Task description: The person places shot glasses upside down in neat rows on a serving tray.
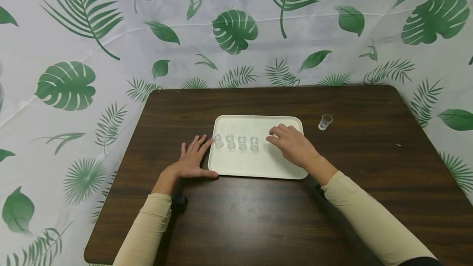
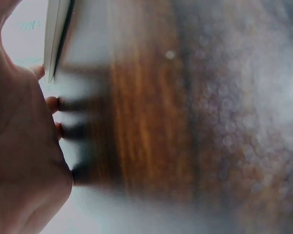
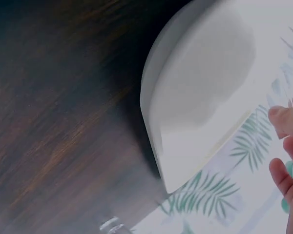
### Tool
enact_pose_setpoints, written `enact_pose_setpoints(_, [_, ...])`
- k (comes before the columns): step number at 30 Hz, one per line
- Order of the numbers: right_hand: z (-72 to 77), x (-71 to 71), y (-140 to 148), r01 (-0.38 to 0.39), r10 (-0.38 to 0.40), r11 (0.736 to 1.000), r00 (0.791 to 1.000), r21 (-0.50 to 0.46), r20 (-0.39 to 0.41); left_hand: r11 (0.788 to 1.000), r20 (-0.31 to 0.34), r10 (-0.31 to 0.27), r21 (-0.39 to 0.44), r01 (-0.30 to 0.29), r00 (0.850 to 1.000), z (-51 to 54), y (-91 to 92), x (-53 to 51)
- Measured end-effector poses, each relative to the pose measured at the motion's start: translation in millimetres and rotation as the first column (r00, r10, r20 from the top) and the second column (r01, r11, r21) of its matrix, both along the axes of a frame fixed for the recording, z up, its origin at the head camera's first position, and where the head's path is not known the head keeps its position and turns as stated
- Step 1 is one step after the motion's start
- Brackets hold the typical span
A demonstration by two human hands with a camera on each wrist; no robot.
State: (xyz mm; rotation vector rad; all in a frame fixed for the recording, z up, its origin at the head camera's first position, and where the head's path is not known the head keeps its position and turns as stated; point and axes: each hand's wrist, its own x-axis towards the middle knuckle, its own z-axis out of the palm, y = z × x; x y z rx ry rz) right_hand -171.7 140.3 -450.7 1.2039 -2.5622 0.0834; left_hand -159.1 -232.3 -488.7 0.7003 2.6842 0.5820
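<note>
A cream tray (image 1: 255, 167) lies on the dark table, carrying a row of several small clear shot glasses (image 1: 242, 143) that look turned upside down. My left hand (image 1: 190, 162) is spread flat at the tray's left edge, its thumb and index fingertip against the rim; the left wrist view shows the palm (image 2: 24, 146) beside the tray's side. Over the tray's right part, my right hand (image 1: 293, 145) pinches another clear shot glass (image 1: 268, 147) at the row's right end, mostly hidden by the fingers. In the right wrist view, the right fingertips (image 3: 283, 119) meet around faint clear glass.
One more shot glass (image 1: 325, 122) stands upright on the table (image 1: 369, 155), right of the tray; part of it shows at the bottom of the right wrist view. A white cloth (image 1: 199, 32) with green leaf prints hangs behind the table.
</note>
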Motion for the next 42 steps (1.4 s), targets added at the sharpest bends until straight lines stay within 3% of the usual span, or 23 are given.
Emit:
enact_pose_setpoints(7, [-2.6,1.8,-5,-0.046,0.049,0.994,0.998,0.103,-0.028,1.0,-0.006,0.0,-0.003,0.0,1.0,-7.1,-1.9,-2.0])
enact_pose_setpoints(12, [-6.3,1.3,-8,-0.07,0.079,0.986,0.995,0.151,-0.054,1.0,-0.003,0.003,0.004,-0.003,1.0,-4.5,-0.5,-1.9])
enact_pose_setpoints(24, [-9.5,2.1,-14,-0.103,0.123,0.98,0.986,0.171,-0.114,1.0,-0.008,0.004,-0.007,-0.004,1.0,-3.6,0.2,-1.0])
enact_pose_setpoints(34, [-13.9,5.8,-16,-0.112,0.132,0.978,0.985,0.175,-0.108,1.0,0.003,0.006,-0.028,-0.006,1.0,-3.3,0.4,0.9])
enact_pose_setpoints(42, [-10.0,5.3,-13,-0.107,0.123,0.978,0.989,0.181,-0.077,1.0,-0.018,-0.003,0.016,0.003,1.0,-6.3,-0.4,-0.9])
